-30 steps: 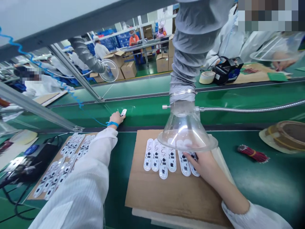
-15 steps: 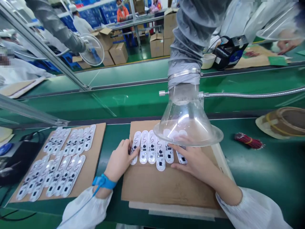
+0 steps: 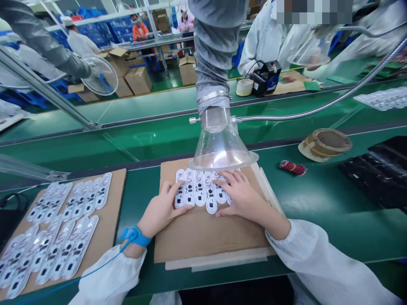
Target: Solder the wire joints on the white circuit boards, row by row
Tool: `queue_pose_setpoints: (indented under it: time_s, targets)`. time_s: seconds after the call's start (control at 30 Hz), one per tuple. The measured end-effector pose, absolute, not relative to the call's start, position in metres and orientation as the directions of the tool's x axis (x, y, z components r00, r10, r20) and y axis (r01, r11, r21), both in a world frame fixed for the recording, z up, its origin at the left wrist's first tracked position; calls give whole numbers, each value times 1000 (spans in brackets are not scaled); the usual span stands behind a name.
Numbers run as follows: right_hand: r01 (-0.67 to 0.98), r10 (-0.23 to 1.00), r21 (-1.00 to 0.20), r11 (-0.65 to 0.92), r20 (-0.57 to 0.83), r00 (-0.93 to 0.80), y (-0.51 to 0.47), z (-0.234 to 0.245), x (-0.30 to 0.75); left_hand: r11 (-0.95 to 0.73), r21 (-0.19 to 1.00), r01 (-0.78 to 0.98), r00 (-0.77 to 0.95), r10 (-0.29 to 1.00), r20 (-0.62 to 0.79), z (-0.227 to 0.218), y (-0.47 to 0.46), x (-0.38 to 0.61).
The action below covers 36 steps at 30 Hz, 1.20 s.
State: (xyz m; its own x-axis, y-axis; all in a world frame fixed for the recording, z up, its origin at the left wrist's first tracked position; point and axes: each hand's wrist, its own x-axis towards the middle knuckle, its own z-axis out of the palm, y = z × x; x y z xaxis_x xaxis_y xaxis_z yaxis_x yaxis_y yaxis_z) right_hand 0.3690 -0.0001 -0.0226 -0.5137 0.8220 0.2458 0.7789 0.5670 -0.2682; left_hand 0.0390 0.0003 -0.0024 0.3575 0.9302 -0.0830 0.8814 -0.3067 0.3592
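A row of several white, round-ended circuit boards (image 3: pixel 199 192) with black chips and thin red wires lies on a cardboard sheet (image 3: pixel 210 237). One board (image 3: pixel 211 203) sits lower than its neighbours. At the row's left end is my left hand (image 3: pixel 160 209), its thumb and forefinger apart and touching the leftmost boards. My right hand (image 3: pixel 243 197) spreads its fingers over the right-hand boards and partly covers them. Both hands rest around the boards without lifting any. A blue wrist strap (image 3: pixel 136 236) circles my left wrist.
A clear extraction hood (image 3: pixel 222 148) hangs low over the row's far end. More boards lie on a second cardboard sheet (image 3: pixel 119 186) at left. To the right are a bundle of red wires (image 3: pixel 293 167), a tape roll (image 3: pixel 326 144) and a black object (image 3: pixel 378 169). Co-workers sit beyond.
The view has swung right. My right hand has moved in toward the row, and the gap before the rightmost board has narrowed. My left thumb has shifted to the boards' near ends.
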Motion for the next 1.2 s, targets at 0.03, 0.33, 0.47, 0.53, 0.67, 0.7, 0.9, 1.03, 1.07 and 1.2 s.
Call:
queue_pose_setpoints:
  time_s: [0.03, 0.33, 0.47, 0.53, 0.67, 0.7, 0.9, 1.03, 1.07, 1.2]
  targets:
    - [781, 821, -261, 568, 244, -516, 0, -23, 368, -335, 335, 881, 382, 921, -82, -5, 0, 40]
    - [733, 773, -258, 629, 302, -557, 10, -26, 373, -477, 252, 842, 476, 877, 70, -14, -5, 43]
    - [697, 718, -251, 672, 451, -530, 1, -10, 362, -615, 277, 738, 614, 783, 102, -2, -15, 55]
    - [635, 640, -208, 744, 498, -586, -8, -1, 352, -689, 272, 671, 697, 712, 83, 5, -20, 68]
    - [560, 583, -184, 808, 397, -709, -31, 2, 347, -735, 382, 560, 764, 637, 106, 21, -28, 91]
    - [561, 603, -229, 796, 376, -703, -37, 0, 353, -728, 430, 534, 769, 630, 112, 24, -29, 93]
    - [546, 797, -591, 594, 342, -498, -77, -11, 410, -602, 625, 497, 715, 692, 98, 34, -34, 88]
    - [569, 885, -683, 458, 288, -367, -98, -10, 433, -556, 668, 494, 679, 727, 104, 31, -25, 81]
    - [579, 909, -702, 414, 290, -299, -101, -9, 441, -543, 672, 504, 650, 750, 118, 31, -21, 78]
    - [442, 850, -869, 225, 397, 347, -105, -5, 500, -476, 663, 578, 496, 850, 179, 31, 3, 71]
